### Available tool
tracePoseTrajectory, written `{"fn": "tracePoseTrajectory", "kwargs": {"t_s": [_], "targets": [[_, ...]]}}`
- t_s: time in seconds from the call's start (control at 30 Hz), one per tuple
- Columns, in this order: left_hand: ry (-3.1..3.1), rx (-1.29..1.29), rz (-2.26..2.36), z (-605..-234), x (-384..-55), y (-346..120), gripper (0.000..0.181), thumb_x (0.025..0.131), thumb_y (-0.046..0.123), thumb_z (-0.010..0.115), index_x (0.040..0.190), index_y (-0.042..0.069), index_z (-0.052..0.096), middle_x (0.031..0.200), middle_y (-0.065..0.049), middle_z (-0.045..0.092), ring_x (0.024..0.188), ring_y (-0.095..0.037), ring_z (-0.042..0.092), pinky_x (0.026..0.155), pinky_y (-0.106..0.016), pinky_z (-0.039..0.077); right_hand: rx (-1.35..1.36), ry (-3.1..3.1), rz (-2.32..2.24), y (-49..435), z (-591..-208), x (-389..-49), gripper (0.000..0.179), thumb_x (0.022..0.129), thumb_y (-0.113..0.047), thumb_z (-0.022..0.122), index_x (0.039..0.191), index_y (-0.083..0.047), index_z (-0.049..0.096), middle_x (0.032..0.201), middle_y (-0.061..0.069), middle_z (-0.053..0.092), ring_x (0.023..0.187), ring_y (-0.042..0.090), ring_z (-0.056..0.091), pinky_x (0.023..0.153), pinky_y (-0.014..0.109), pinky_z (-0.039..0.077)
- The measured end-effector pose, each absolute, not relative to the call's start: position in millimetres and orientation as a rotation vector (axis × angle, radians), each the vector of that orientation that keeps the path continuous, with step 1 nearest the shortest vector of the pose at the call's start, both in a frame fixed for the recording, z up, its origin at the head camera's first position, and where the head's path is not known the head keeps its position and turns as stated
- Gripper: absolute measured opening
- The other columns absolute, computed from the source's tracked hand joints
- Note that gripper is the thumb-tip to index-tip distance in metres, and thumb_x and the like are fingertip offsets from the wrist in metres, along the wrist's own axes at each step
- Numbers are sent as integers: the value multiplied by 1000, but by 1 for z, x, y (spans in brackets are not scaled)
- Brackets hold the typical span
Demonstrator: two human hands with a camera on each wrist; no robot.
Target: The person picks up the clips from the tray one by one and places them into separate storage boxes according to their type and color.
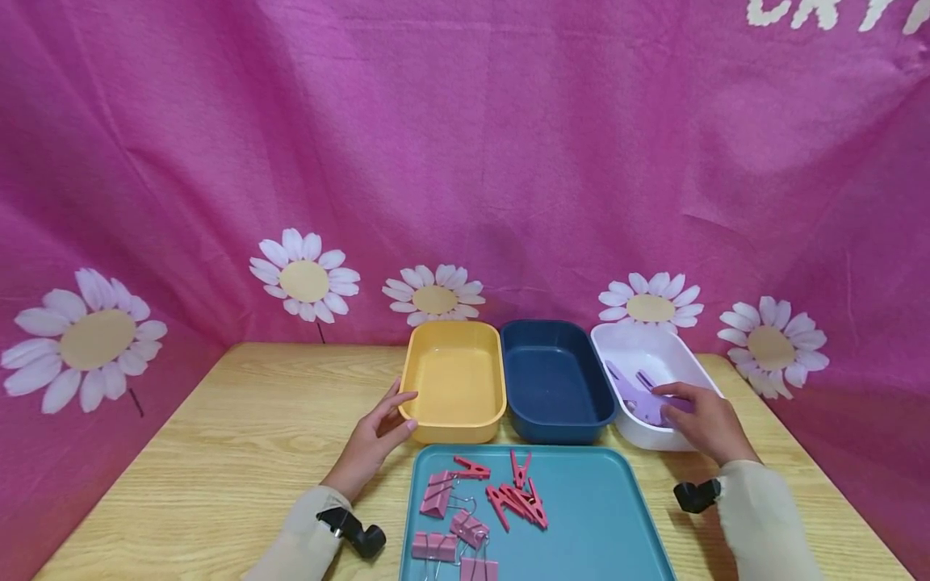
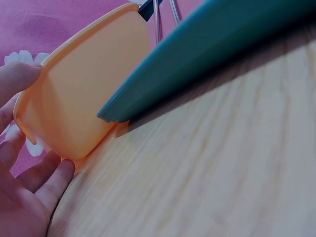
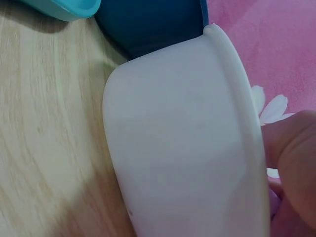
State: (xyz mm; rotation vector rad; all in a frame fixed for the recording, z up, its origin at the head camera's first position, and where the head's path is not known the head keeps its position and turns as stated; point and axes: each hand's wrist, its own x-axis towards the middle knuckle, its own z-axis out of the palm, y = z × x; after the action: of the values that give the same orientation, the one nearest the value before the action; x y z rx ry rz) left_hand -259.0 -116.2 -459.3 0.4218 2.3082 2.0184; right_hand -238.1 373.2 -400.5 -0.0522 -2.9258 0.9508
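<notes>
At the near left corner of the yellow bin (image 1: 454, 415), my left hand (image 1: 370, 444) touches the rim with relaxed, spread fingers. In the left wrist view, its fingertips lie around that corner of the bin wall (image 2: 89, 94). My right hand (image 1: 705, 420) reaches over the near right rim of the white bin (image 1: 654, 440). Its thumb and fingers pinch a purple plastic tool (image 1: 680, 403) inside. More purple plastic (image 1: 643, 401) with small metal parts lies beside it; its exact kind is unclear. The right wrist view shows mostly the white bin's outer wall (image 3: 182, 133), hiding the fingertips.
A dark blue bin (image 1: 559, 424) stands between the yellow and white ones. In front, a teal tray (image 1: 596, 516) carries several pink binder clips (image 1: 437, 494) and several red clothespins (image 1: 519, 468). A pink flowered cloth (image 1: 508, 161) hangs behind the wooden table (image 1: 240, 452).
</notes>
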Motion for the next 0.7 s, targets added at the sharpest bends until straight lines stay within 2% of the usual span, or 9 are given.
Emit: {"fn": "tracePoseTrajectory", "kwargs": {"t_s": [0.4, 0.7], "targets": [[2338, 392, 1995, -459, -260, -117, 43, 93, 25, 65, 136, 24, 55, 159, 12, 19, 138, -24, 36, 110, -38, 35, -68, -2934, 941, 369, -399, -237, 33, 92, -12, 60, 124, -4, 62, 128, 30, 53, 106, 44, 53, 87, 55, 52], [2336, 425, 2008, -458, -258, -116, 45, 93, 26, 66, 136, 21, 55, 159, 11, 19, 138, -25, 36, 109, -36, 36, -68, -2927, 898, 369, -400, -238, 34, 91, -10, 60, 124, -3, 63, 128, 30, 53, 106, 44, 52, 88, 57, 51]]}}
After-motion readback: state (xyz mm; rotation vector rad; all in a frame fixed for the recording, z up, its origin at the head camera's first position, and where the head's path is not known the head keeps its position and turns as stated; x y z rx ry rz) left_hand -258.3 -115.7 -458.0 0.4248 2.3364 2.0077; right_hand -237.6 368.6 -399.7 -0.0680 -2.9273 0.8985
